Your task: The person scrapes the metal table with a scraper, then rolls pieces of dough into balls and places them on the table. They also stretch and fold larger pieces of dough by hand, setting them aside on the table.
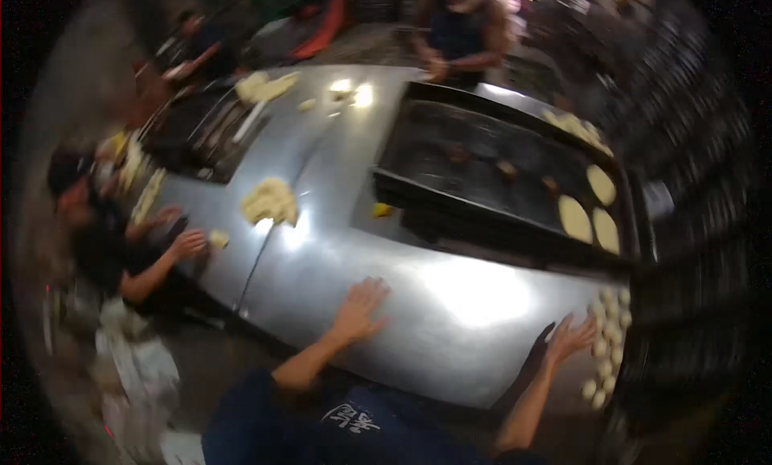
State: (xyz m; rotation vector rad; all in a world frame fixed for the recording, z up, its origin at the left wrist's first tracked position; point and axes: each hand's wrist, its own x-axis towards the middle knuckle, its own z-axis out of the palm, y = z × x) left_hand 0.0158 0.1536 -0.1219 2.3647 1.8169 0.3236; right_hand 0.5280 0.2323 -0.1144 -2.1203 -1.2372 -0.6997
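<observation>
My left hand (359, 307) lies flat on the steel table (450, 320) with its fingers spread and nothing in it. At the table's right end my right hand (569, 338) is open, fingers apart, just left of several small dough balls (609, 336). A lump of dough (271, 200) sits on the table ahead of my left hand. Beyond it is a large black griddle (482, 163) with flat dough rounds (585, 214) at its right end.
At the left a person works a small dough piece (218, 239) with a hand (190, 243). Another person (460, 32) stands at the far side. More dough (265, 87) lies at the far left, beside dark trays (209, 135).
</observation>
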